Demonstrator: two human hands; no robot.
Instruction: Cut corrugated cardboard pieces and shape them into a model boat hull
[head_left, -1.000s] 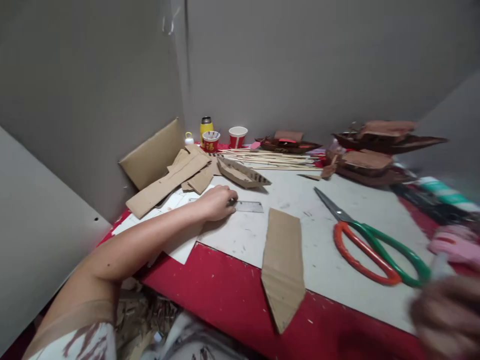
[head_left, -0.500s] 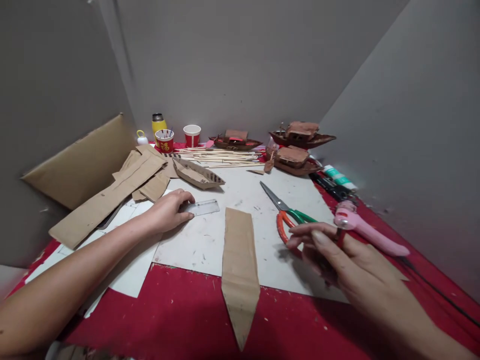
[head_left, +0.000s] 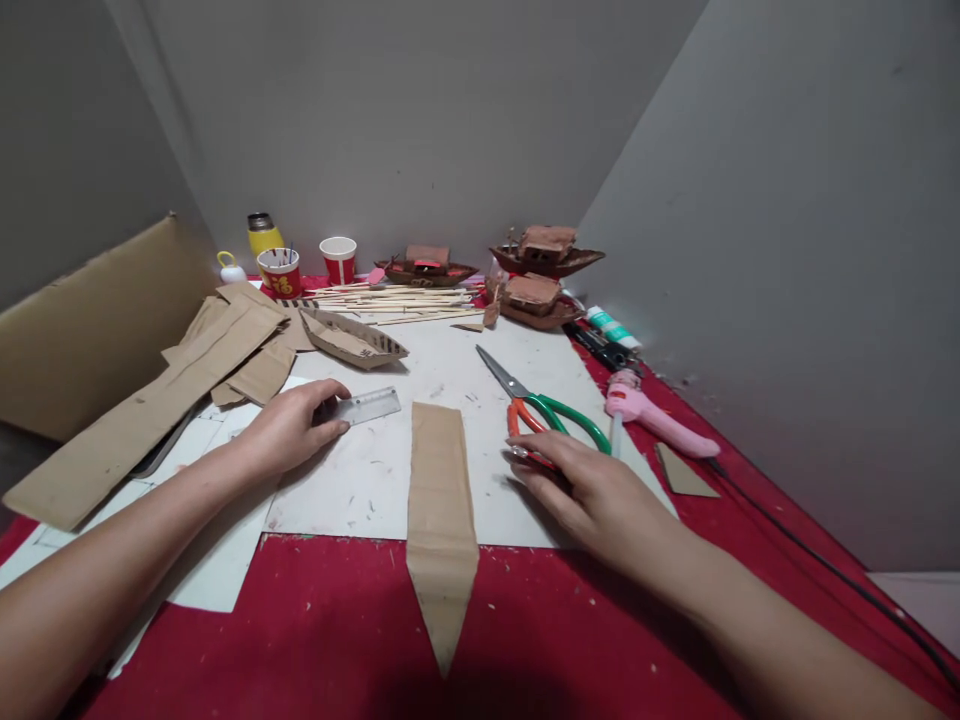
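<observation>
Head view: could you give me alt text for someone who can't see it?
The left hand holds a clear ruler and the right hand a slim red tool beside green-and-orange scissors. Between the hands a cardboard piece lies with its pointed end toward the camera. Behind sit a cardboard hull, thin sticks and three brown model boats.

Muted light casts soft shadows on the table (head_left: 337, 610).

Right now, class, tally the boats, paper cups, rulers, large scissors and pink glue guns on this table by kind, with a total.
Roofed model boats: 3
Unroofed cardboard boat: 1
Paper cups: 2
Clear ruler: 1
Large scissors: 1
Pink glue gun: 1
Total: 9
</observation>
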